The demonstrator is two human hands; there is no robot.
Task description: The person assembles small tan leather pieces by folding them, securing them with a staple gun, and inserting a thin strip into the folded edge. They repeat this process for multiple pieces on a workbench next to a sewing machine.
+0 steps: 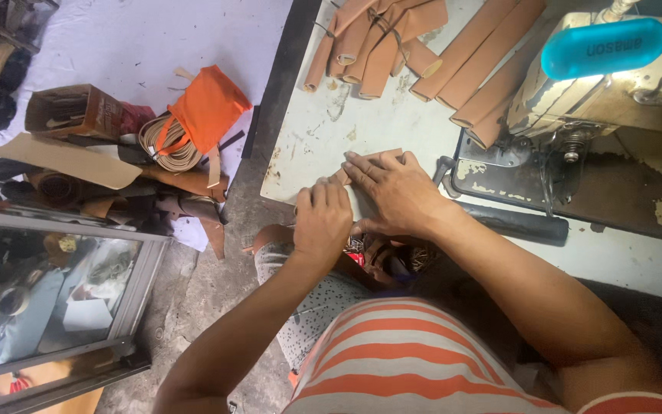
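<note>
Head view. The left hand (322, 222) and right hand (396, 192) press side by side on a tan leather piece (369, 159) lying at the near edge of the worn white surface (312, 130), just left of the sewing machine (607, 77). The right hand lies flat, fingers spread; the left hand is curled, knuckles up (its grip cannot be told). Rolled tan leather strips (392, 42) lie beyond, left of the machine's head.

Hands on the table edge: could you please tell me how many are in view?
2: the left hand at the table's near edge, the right hand beside it, pressing a tan leather piece. None seem hidden.
</note>
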